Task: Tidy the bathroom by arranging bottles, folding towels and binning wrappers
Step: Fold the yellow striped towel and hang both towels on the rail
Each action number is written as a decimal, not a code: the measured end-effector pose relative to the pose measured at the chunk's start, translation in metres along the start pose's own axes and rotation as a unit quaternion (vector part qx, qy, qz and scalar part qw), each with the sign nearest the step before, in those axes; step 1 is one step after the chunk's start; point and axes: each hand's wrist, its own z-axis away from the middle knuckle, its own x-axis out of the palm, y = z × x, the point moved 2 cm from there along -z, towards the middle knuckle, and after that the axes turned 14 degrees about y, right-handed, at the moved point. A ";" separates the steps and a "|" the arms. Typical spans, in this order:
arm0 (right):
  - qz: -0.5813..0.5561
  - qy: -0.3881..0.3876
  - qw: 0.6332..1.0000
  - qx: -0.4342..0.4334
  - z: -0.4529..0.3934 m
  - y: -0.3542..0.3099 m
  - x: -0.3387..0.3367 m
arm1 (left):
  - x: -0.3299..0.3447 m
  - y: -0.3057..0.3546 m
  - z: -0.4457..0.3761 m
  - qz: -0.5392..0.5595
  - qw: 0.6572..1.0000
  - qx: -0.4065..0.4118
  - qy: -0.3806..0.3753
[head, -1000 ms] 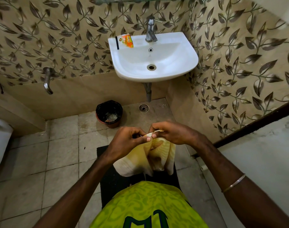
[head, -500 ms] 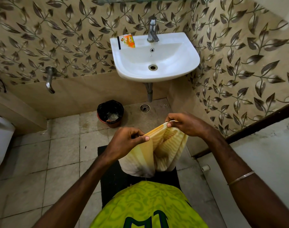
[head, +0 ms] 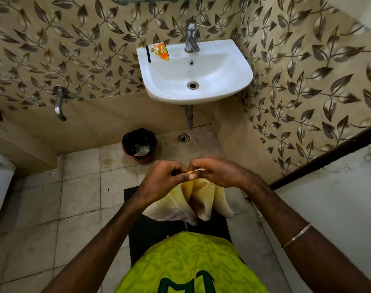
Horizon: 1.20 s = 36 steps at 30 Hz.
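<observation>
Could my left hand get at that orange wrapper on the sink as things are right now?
Probably not yet. The left hand is pinching the yellow towel together with the right hand, so it isn't free. Nothing blocks the orange wrapper on the sink rim.

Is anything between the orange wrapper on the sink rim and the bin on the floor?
Nothing visible. The orange wrapper lies on the sink rim's back left; the bin stands open below. Both hands hold the towel.
</observation>
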 end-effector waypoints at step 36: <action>-0.015 0.033 0.999 0.032 -0.002 0.011 -0.005 | -0.009 -0.010 0.008 -0.002 1.000 -0.024 0.013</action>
